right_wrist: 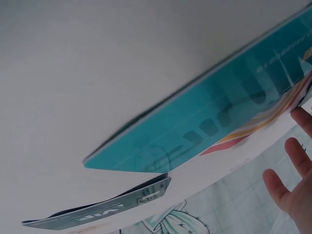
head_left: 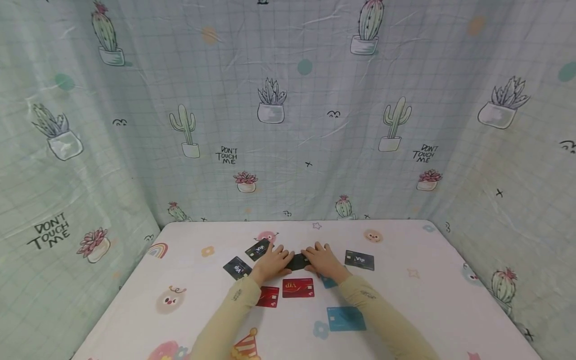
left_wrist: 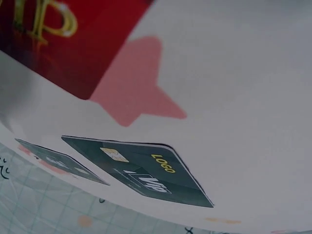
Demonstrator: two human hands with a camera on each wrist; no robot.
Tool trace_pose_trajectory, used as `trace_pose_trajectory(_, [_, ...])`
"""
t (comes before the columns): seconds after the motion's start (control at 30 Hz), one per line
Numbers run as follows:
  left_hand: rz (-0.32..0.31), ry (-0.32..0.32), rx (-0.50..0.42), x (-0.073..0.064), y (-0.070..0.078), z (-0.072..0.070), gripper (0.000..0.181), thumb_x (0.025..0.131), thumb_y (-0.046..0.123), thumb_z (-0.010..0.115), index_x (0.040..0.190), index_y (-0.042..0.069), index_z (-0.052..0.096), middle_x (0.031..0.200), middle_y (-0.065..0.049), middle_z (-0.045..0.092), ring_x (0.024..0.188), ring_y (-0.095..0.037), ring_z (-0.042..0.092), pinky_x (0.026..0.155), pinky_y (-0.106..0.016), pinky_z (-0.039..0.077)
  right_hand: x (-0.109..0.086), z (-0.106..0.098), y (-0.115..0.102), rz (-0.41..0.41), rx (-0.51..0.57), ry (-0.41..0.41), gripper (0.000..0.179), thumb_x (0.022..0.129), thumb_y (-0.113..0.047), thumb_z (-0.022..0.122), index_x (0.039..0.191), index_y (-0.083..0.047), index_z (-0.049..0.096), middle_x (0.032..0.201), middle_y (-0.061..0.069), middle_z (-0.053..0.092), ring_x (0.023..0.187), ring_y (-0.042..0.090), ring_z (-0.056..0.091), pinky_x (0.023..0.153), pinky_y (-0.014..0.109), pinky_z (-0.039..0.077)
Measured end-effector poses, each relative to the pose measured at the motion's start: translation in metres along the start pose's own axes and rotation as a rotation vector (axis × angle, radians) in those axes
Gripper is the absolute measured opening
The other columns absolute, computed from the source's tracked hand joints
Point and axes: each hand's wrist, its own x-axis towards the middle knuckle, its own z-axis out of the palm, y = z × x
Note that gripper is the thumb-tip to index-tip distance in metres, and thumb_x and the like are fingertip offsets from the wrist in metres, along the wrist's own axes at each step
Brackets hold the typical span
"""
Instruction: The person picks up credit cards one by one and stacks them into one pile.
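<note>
A black card (head_left: 297, 262) lies at the middle of the desk (head_left: 407, 300), between the two hands. The left hand (head_left: 272, 263) pinches its left end, thumb on the near side and fingers toward the far edge. The right hand (head_left: 325, 261) grasps the right end with bent fingers; its thumb is mostly hidden in the head view.

Just in front of that card, nearer the person, lies a red card (head_left: 298, 288) with gold VIP lettering upside down. Beside it, a second red card (head_left: 269, 297) is partly covered by the left forearm. Under the right wrist a blue card (head_left: 330, 283) shows only in part. Nearer the person, a larger-looking blue card (head_left: 345, 319) reaches the right sleeve (head_left: 382, 315).

Left of the left hand are two more dark Vip cards, one farther back (head_left: 257, 249) and one closer (head_left: 237, 268); another Vip card (head_left: 359, 260) lies right of the right hand.

The desk's pale surface carries printed cartoon figures. Around it hangs a light curtain (head_left: 306, 140) with potted cacti and "DON'T TOUCH ME" lettering.
</note>
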Motion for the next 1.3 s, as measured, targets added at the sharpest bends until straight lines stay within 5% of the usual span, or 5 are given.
trace_pose_trajectory(0.9, [-0.018,0.014,-0.03,0.001,0.004,-0.005,0.053,0.086,0.05,0.048,0.124,0.014,0.05,0.11,-0.003,0.058,0.105,-0.02,0.05,0.096,-0.045,0.038,0.002,0.005,0.005,-0.081,-0.116,0.047,0.048,0.083,-0.047,0.053,0.119,-0.015,0.053,0.108,0.0,0.054,0.094,0.018,0.044,0.08,0.037,0.041])
trace_pose_trajectory(1.3, [-0.055,-0.039,-0.044,0.003,0.004,-0.005,0.06,0.084,0.052,0.049,0.126,0.009,0.048,0.115,-0.007,0.052,0.105,-0.023,0.045,0.096,-0.043,0.036,0.003,0.004,0.004,-0.116,-0.196,0.085,0.052,0.082,-0.052,0.052,0.118,-0.013,0.054,0.108,0.001,0.055,0.095,0.018,0.045,0.08,0.035,0.04])
